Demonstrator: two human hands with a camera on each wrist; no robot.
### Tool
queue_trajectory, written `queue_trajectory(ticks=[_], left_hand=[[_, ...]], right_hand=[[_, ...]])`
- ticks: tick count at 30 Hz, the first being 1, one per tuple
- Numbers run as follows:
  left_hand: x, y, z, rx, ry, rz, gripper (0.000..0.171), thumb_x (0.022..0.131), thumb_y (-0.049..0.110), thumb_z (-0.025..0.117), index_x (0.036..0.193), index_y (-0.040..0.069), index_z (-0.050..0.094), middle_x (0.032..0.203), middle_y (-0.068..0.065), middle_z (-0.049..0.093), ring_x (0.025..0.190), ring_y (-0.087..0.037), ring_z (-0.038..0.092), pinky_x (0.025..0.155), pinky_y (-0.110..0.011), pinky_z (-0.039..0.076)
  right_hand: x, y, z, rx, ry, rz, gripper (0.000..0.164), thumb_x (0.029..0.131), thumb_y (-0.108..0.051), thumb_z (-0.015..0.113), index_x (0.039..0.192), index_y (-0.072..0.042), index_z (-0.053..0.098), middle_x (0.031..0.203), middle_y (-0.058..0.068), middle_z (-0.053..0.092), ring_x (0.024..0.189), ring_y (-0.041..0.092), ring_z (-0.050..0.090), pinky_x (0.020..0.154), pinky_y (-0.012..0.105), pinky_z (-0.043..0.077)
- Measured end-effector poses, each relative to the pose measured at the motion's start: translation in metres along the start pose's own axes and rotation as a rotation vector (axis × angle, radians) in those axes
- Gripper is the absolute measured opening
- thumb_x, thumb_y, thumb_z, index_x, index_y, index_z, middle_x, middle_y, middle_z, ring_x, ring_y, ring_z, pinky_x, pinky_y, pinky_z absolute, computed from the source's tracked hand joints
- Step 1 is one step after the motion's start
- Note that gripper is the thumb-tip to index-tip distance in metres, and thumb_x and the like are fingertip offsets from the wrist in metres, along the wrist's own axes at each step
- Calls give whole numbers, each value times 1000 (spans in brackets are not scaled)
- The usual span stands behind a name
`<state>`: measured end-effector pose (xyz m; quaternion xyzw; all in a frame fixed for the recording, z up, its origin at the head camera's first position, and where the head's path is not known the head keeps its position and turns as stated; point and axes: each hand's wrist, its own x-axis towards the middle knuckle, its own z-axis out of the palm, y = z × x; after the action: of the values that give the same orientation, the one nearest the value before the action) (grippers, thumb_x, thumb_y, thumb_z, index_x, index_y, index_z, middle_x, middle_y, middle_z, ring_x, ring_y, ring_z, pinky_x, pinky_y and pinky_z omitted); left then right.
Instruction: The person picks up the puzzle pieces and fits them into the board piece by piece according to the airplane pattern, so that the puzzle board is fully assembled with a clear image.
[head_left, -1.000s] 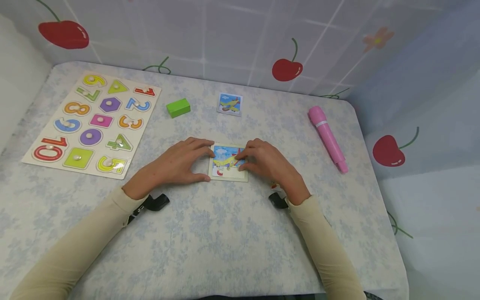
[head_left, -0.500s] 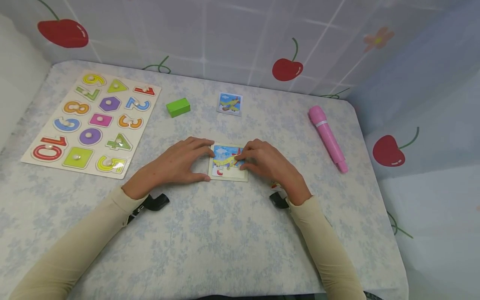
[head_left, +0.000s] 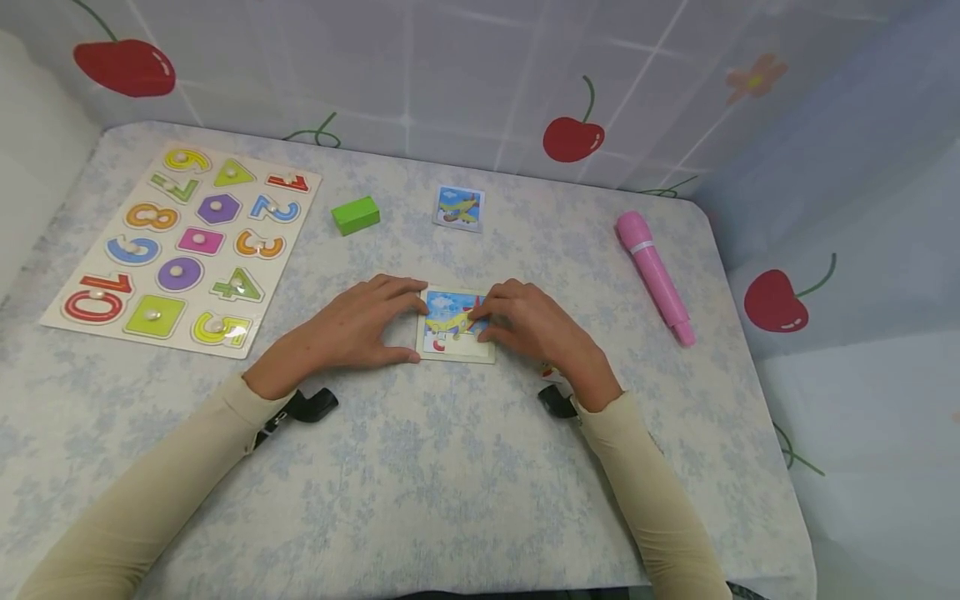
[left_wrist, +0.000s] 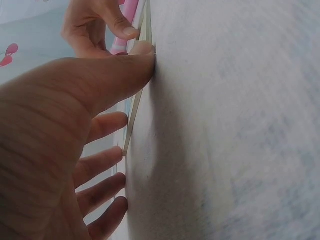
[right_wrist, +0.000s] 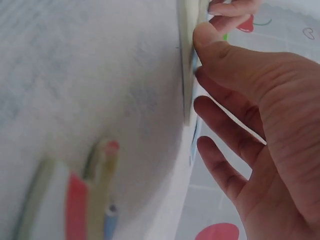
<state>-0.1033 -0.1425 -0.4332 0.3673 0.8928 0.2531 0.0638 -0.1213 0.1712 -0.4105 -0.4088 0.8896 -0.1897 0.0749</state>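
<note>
At the middle of the desk (head_left: 450, 467) lies a small airplane puzzle tray (head_left: 455, 326), most picture pieces seated inside it. Left hand (head_left: 352, 327) steadies the tray's left edge, its grip released with straight fingers and thumb pressing. Right hand (head_left: 528, 321) presses fingertips onto a piece inside, fingers bent, grasping nothing. Loose puzzle pieces (right_wrist: 90, 195) lie beside the right wrist.

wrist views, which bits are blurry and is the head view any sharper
Left wrist view: the left hand is sharp, the pale flowered tablecloth smeared. Right wrist view: loose coloured puzzle pieces in front are out of focus. Head view: evenly lit and sharp, small aeroplane puzzle board clear.
</note>
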Motion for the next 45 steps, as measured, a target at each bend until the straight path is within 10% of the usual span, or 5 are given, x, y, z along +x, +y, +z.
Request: queue_trajectory(ticks=[45], left_hand=[[-1,2,-4,-15,-33,-14,64,89,44,89,140,12,67,166,-10,47,149,-35,44,115,-58,42]], right_hand=[[-108,13,-22,74,-11,258,40,92,-22,89,130,-13,78,120,0,75,113,23,65,98,45,53]])
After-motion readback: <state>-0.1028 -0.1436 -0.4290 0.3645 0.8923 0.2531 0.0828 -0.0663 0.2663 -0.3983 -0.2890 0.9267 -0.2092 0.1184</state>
